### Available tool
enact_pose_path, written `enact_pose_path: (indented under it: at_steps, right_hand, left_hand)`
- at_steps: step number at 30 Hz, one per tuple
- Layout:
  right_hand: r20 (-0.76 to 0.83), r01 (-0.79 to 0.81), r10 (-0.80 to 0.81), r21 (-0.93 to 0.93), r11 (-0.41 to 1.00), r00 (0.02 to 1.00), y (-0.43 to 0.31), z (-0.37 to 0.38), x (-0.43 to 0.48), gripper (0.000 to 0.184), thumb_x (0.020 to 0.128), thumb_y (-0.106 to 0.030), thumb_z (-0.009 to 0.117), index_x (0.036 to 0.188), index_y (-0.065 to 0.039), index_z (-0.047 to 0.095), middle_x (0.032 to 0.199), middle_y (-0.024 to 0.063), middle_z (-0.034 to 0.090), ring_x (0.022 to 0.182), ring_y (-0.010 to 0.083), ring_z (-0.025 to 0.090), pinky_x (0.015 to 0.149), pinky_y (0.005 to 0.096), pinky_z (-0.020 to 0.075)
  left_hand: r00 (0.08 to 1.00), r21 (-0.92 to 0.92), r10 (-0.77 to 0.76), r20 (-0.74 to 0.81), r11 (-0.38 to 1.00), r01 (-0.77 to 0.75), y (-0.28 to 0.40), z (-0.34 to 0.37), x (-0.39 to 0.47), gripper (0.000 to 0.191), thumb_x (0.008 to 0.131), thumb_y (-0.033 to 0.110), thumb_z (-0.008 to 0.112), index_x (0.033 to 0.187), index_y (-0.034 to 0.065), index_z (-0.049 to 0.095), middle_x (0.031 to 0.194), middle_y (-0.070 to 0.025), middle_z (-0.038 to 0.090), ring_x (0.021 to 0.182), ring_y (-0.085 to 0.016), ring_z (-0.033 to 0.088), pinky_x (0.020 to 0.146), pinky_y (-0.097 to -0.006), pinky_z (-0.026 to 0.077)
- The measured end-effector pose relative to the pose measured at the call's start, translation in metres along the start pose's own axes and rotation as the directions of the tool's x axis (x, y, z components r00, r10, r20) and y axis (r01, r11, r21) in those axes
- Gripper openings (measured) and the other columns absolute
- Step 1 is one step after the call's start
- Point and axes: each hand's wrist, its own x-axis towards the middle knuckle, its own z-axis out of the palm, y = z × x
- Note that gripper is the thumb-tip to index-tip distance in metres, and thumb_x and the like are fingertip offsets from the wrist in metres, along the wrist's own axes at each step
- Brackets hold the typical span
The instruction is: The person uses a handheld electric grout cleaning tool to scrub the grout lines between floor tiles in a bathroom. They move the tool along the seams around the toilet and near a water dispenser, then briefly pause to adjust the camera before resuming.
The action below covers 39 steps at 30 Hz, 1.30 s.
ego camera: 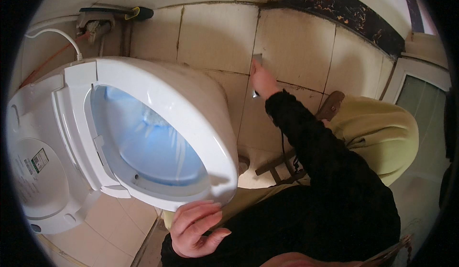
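Note:
My right hand (263, 81) reaches down to the beige floor tiles, in a black sleeve. It is closed around a small tool, seemingly a scraper (257, 57); its flat grey end shows past the fingers and a shiny bit below the palm. Most of it is hidden by the hand. At the front rim of a white toilet (226, 159) is my left hand (197, 227), fingers loosely bent and slightly apart, nothing seen in them. Whether its fingertips touch the rim I cannot tell. Blue liquid or film coats the toilet bowl (154, 141), with some foam.
The toilet lid (43, 181), bearing a label, is raised at the left. A black-and-yellow handle (141, 13) lies by a pipe fitting near the wall. A white cable (68, 37) runs to the toilet. Parts of a low wooden stool (276, 166) show beneath me; a framed glass door (423, 105) stands right.

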Motion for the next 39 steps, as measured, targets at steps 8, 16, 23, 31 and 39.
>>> enact_pose_path:
  at_steps: [8,16,23,31,39]
  right_hand:
    - [-0.023,-0.023,0.023,0.012,1.000,0.999,0.000,-0.003,0.007,0.048,0.096,-0.014,0.033,0.141,0.000,0.035,0.100,0.0261,0.064,0.087,0.0371,0.062,0.076,0.0447,0.0485]
    - [-0.006,0.006,-0.006,-0.010,1.000,1.000,-0.003,-0.005,0.002,0.048,0.096,-0.014,0.035,0.142,0.000,0.035,0.094,0.0260,0.064,0.083,0.0370,0.062,0.073,0.0445,0.0492]
    - [-0.051,-0.025,0.021,-0.077,0.997,0.998,-0.004,-0.003,0.001,0.049,0.095,-0.013,0.038,0.142,-0.001,0.034,0.090,0.0248,0.065,0.078,0.0373,0.062,0.070,0.0454,0.0497]
    - [0.007,-0.008,0.009,-0.033,0.999,1.000,-0.005,-0.003,-0.001,0.049,0.095,-0.011,0.037,0.142,0.001,0.033,0.086,0.0230,0.064,0.073,0.0340,0.061,0.068,0.0452,0.0493]
    - [-0.114,0.100,-0.113,-0.117,0.988,0.987,0.011,0.014,-0.003,0.047,0.097,-0.017,0.038,0.142,-0.004,0.035,0.083,0.0232,0.064,0.072,0.0359,0.059,0.066,0.0437,0.0479]
  left_hand:
    - [1.000,-0.022,0.018,-0.004,1.000,-0.018,0.000,-0.001,-0.002,0.036,0.070,0.020,0.083,0.098,0.0041,0.067,0.102,-0.0112,0.066,0.092,-0.027,0.063,0.079,-0.0337,0.051]
    - [1.000,-0.002,0.025,-0.008,1.000,-0.025,-0.002,-0.001,-0.002,0.037,0.070,0.020,0.083,0.098,0.0034,0.067,0.103,-0.0115,0.065,0.091,-0.027,0.063,0.078,-0.0335,0.051]
    - [0.999,-0.008,0.051,-0.014,0.999,-0.051,0.000,0.000,-0.003,0.037,0.069,0.019,0.083,0.099,0.0030,0.066,0.104,-0.0117,0.065,0.091,-0.027,0.063,0.078,-0.0336,0.051]
    - [0.999,-0.014,0.048,-0.010,0.999,-0.048,0.000,0.000,-0.002,0.039,0.070,0.019,0.083,0.101,0.0032,0.066,0.105,-0.0116,0.065,0.092,-0.027,0.063,0.079,-0.0334,0.051]
    - [0.999,0.003,0.035,-0.009,0.999,-0.035,-0.001,-0.001,0.000,0.038,0.070,0.020,0.083,0.100,0.0035,0.066,0.103,-0.0115,0.065,0.092,-0.027,0.063,0.079,-0.0340,0.051]
